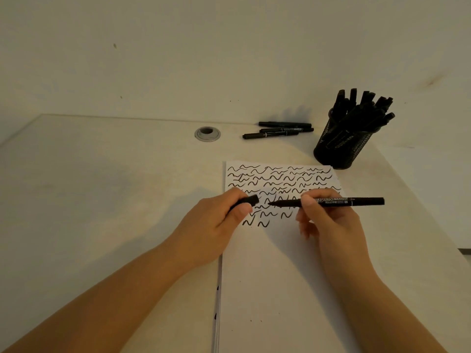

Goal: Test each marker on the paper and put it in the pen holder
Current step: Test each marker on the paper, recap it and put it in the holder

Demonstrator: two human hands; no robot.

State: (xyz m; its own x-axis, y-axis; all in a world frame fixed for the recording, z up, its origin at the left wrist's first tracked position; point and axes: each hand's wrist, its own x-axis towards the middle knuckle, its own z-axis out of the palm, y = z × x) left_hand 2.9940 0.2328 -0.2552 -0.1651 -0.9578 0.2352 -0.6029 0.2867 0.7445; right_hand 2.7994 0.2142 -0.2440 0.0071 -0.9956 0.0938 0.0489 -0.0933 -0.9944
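Head view: marker [328,202] pinched in right-hand fingers [309,201], cap [246,202] in curled left-hand fingers [243,208].

Black squiggles cover the white paper [275,276] (black mesh pen holder [340,146]).

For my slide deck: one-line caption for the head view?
Right hand holds uncapped marker over scribbled paper; left hand grips its cap.

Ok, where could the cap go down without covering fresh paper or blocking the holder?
Bare desk left of the paper, below the grommet. Crowded: loose markers and pen holder at the paper's far right.
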